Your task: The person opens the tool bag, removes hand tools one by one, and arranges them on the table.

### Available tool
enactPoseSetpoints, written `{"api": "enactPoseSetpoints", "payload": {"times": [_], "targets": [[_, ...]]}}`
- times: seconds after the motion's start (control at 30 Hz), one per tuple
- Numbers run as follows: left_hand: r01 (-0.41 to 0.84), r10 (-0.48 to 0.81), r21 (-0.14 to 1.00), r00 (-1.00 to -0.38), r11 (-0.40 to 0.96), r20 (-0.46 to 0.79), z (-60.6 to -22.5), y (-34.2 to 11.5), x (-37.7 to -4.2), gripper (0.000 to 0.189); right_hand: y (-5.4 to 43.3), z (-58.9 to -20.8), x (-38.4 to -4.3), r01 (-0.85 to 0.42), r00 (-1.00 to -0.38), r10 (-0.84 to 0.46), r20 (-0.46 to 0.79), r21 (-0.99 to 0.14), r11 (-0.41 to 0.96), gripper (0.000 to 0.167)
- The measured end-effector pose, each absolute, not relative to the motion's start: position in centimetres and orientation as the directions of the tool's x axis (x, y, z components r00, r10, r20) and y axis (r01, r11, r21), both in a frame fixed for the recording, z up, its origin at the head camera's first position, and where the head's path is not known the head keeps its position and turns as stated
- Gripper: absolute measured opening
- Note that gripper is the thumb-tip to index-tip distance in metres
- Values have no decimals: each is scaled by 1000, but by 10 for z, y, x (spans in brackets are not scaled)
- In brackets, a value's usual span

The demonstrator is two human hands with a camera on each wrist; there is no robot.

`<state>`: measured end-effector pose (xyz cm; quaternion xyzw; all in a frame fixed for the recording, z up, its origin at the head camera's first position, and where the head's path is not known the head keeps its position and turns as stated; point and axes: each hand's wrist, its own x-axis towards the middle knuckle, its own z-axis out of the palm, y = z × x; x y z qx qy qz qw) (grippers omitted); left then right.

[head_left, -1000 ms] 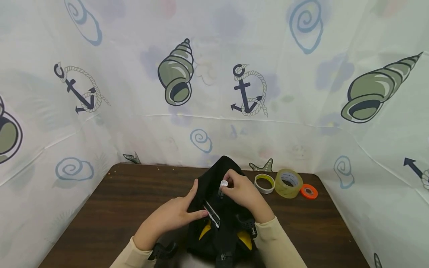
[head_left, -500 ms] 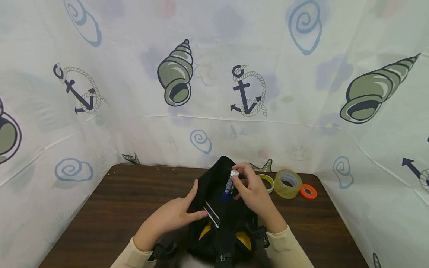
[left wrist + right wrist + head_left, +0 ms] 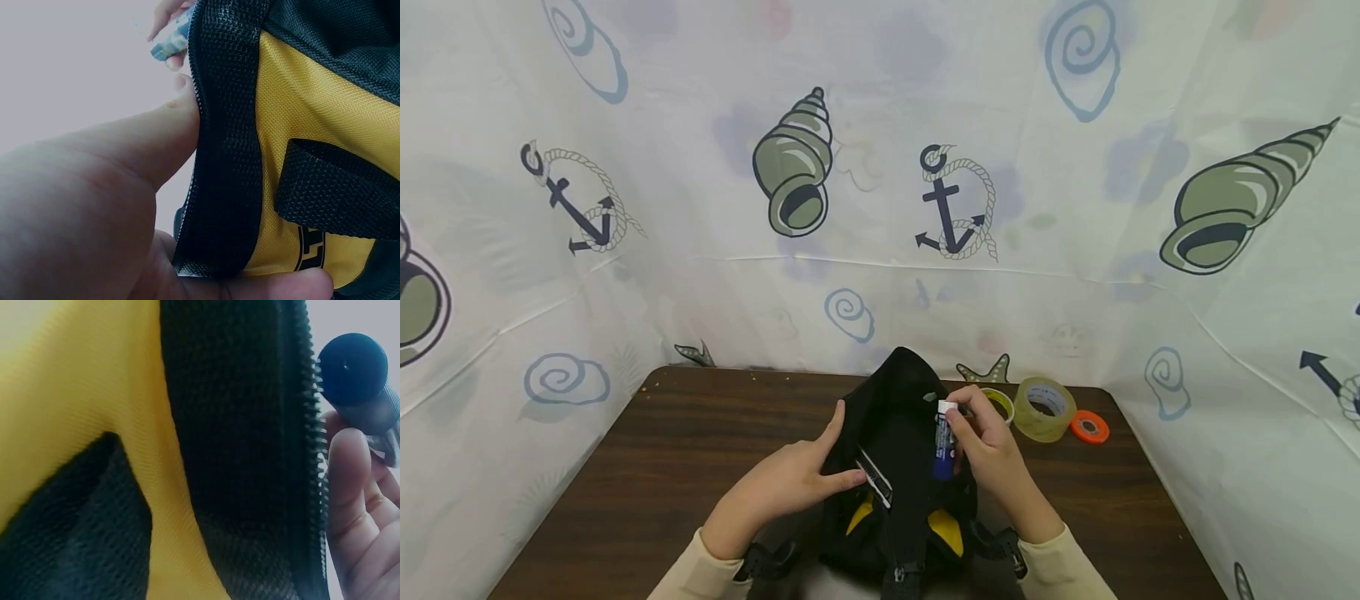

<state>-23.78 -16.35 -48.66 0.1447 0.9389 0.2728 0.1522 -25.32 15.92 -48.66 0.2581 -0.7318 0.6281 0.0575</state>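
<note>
A black tool bag with yellow panels [image 3: 904, 500] stands unzipped at the table's near side. At its left rim is my left hand [image 3: 786, 479], the thumb over the zipped edge and a finger along the outer side in the left wrist view, holding the opening. My right hand [image 3: 996, 454] pinches a blue glue stick with a white end [image 3: 944, 442] between thumb and fingers. The stick is upright over the right part of the bag's mouth. In the right wrist view, the glue stick's round dark blue end [image 3: 354, 369] shows beyond the zip. The bag's inside is too dark to make out.
At the table's back right stand a white-and-yellow tape roll [image 3: 1002, 404], partly behind my right hand, a wide clear tape roll [image 3: 1045, 410] and a small orange roll [image 3: 1089, 427]. A patterned sheet [image 3: 880, 208] hangs behind the brown table [image 3: 715, 425].
My right hand has lifted the glue stick out of the bag's dark opening and carried it right and toward me, so more of its blue body shows. My left hand has stayed put.
</note>
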Motion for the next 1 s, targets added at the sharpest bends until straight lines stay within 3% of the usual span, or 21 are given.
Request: {"api": "enactPoseSetpoints", "payload": {"times": [0.23,0.47,0.63,0.83,1.0], "targets": [[187,358,558,-908,809,-216,-486,-162,-238,111,176,-487,-247,-367,-901,-238,364,-930,-30,21],[192,353,544,-913,817,-207,-486,-161,-238,113,200,-493,-245,-304,-908,-240,343,-935,-185,14],[182,345,547,-915,817,-211,-485,-161,-236,112,219,-508,-248,-306,-930,-180,322,-946,-110,16],[178,341,549,-916,816,-210,-486,-161,-235,112,241,-550,-258,-171,-983,-72,167,-983,60,21],[187,349,546,-913,816,-210,-485,-160,-235,112,253,-589,-272,-37,-999,-15,36,-997,66,18]]}}
